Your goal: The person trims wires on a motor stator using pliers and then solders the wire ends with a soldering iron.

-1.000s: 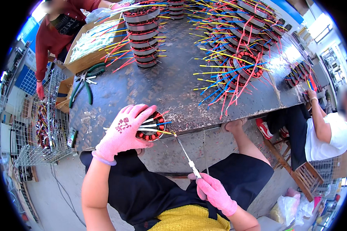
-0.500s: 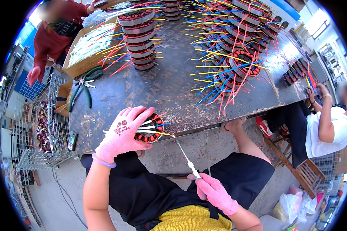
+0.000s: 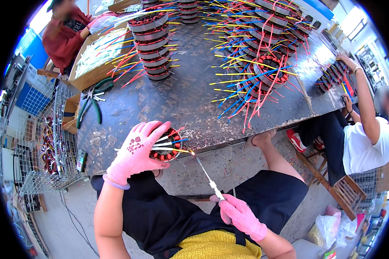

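My left hand (image 3: 138, 149), in a pink glove with a lilac ring at the wrist, grips a round motor stator (image 3: 175, 142) with red-orange coils at the table's front edge. White sleeves, a blue wire and a yellow wire (image 3: 182, 150) stick out of it to the right. In my pink-gloved right hand (image 3: 241, 216) is a thin tool with a white handle and long metal shaft (image 3: 204, 169), held above my lap. Its tip meets the end of the yellow wire, where a small orange glow shows. Both hands are closed.
A tall stator stack (image 3: 155, 56) stands behind my left hand; more stacks (image 3: 268, 69) with long wires lie farther right. Green-handled pliers (image 3: 90, 105) rest near a carton of white sleeves (image 3: 84, 71). A wire basket (image 3: 52, 172) stands left. Co-workers sit at left and right.
The glow at the tool's tip looks more orange; my hands have hardly moved. At left, a co-worker has leaned toward the carton. At right, another has reached up onto a stator stack.
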